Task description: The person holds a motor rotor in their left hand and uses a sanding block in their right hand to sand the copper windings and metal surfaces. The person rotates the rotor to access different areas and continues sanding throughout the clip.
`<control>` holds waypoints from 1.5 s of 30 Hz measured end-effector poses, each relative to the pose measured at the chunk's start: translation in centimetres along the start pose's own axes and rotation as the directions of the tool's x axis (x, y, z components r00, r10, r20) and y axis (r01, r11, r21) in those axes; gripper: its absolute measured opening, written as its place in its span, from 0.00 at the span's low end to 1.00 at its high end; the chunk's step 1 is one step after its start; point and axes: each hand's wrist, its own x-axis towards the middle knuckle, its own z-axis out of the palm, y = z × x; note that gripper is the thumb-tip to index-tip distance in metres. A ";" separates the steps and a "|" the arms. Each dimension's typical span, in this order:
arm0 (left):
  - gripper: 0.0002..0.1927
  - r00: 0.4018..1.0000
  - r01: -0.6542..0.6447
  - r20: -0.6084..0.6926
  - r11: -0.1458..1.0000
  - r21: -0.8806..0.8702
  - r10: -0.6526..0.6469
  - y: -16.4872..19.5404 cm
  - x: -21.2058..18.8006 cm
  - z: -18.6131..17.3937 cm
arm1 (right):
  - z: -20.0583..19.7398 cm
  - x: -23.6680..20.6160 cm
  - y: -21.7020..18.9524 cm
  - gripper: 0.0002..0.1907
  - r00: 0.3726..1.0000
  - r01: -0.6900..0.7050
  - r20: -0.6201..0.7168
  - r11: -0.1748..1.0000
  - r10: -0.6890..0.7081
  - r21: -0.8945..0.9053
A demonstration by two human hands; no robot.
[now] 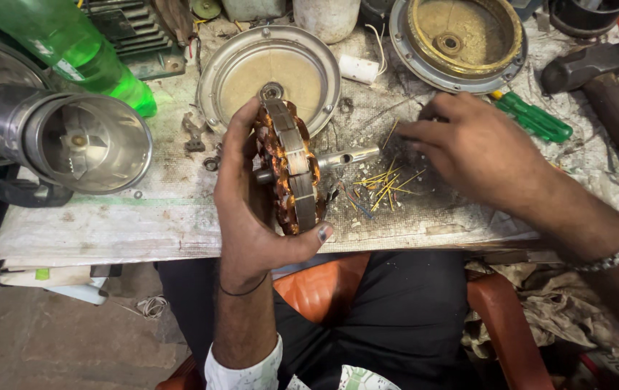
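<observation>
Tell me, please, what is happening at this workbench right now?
A seated person holds a motor stator with copper windings upright in the left hand, its shaft pointing right. The right hand reaches over the workbench above scattered yellow wire offcuts. A round metal cover lies behind the stator, a green screwdriver and a hammer lie to the right.

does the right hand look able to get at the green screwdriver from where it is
Probably yes. The right hand rests on the bench just left of the green screwdriver, which lies uncovered with nothing between them. The left hand is busy holding the motor winding.
</observation>
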 end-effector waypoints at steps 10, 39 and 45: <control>0.59 1.000 0.016 -0.003 1.000 -0.025 -0.016 -0.1 -0.1 0.1 | 0.6 2.2 -0.5 0.21 0.987 0.161 0.011 0.961 -0.162 -0.224; 0.59 1.000 -0.004 0.003 0.999 -0.034 0.004 -0.6 -0.1 0.0 | -0.3 -0.3 -1.7 0.30 0.945 0.258 0.206 0.966 -0.253 0.006; 0.59 1.000 0.000 0.009 1.000 -0.005 0.000 -0.4 -0.2 0.1 | 0.4 -0.3 -1.8 0.31 0.949 0.234 0.204 0.971 -0.240 0.052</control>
